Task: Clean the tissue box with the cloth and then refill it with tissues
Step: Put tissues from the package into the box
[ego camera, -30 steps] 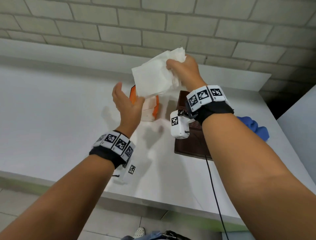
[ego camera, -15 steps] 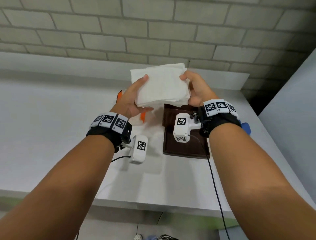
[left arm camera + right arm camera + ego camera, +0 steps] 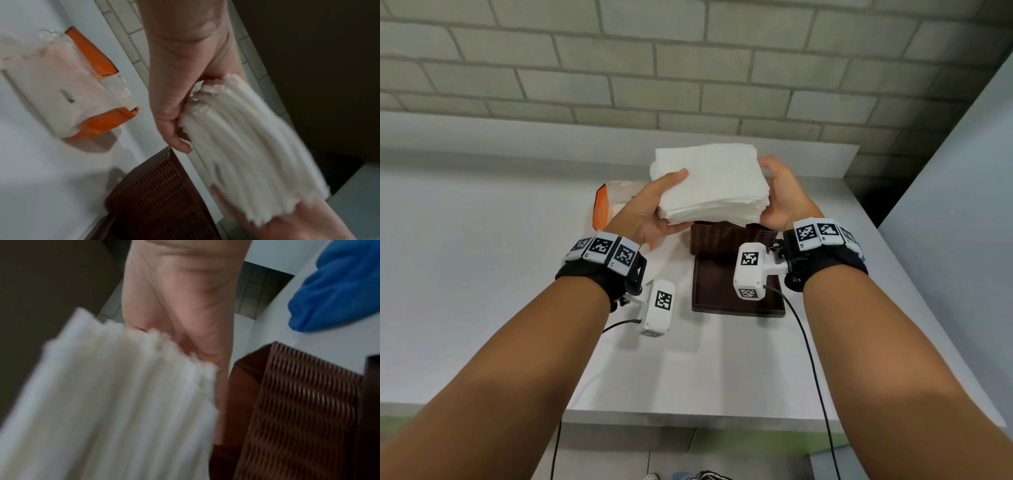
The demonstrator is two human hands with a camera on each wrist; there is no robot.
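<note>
A thick stack of white tissues (image 3: 710, 183) is held in the air between both hands. My left hand (image 3: 654, 209) grips its left edge, thumb on top and fingers underneath. My right hand (image 3: 782, 195) holds the right edge. The stack (image 3: 242, 142) hangs just above the brown woven tissue box (image 3: 726, 236), which stands on the white counter; the box (image 3: 298, 402) is partly hidden behind the tissues. Its flat brown lid (image 3: 722, 291) lies on the counter in front of it. The blue cloth (image 3: 337, 288) lies to the right of the box.
An opened orange and clear tissue pack (image 3: 68, 91) lies on the counter left of the box. A grey brick wall (image 3: 688, 68) runs behind the counter, and a grey panel (image 3: 962, 205) stands at the right. The counter's front edge (image 3: 688, 416) is near me.
One second ago only the right hand held the tissues high. The left hand has taken the other edge, and the stack has come down level above the brown box.
</note>
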